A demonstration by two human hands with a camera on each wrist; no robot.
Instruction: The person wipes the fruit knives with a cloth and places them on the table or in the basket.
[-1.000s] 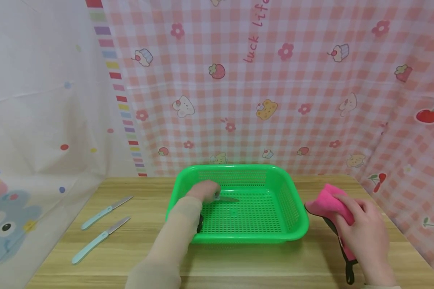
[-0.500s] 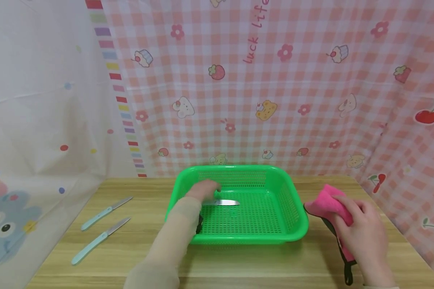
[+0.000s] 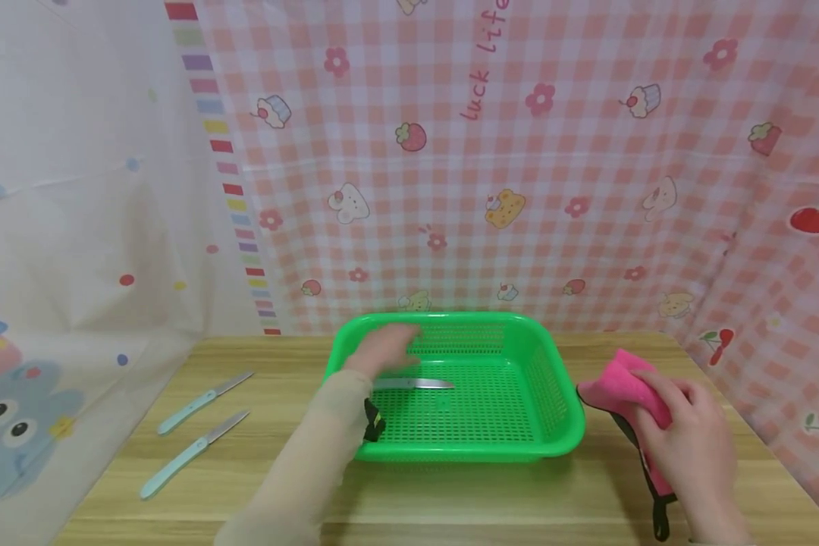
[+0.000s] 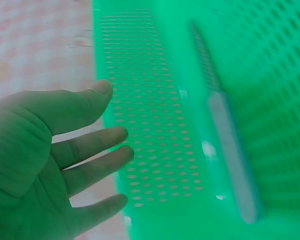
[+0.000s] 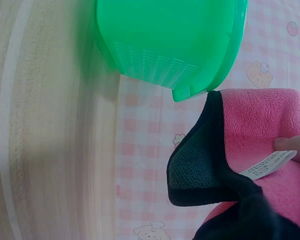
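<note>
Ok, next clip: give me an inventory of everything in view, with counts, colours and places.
Basket: 1, green, on the table
Knife: 1, pale handle, silver blade, inside the basket
Other knives: 2, pale blue handles, silver blades, table's left side
Cloth: 1, pink and dark with black edging, right of the basket
Label: 1, white, on the cloth
Table: 1, light wood
Curtain: 1, pink-white checks, behind
Sheet: 1, white, printed, left
Black item: 1, by the left wrist, unclear
Sleeve: 1, cream, left arm
Left hand: 1, bare, above the basket floor
Right hand: 1, bare, gripping the cloth
</note>
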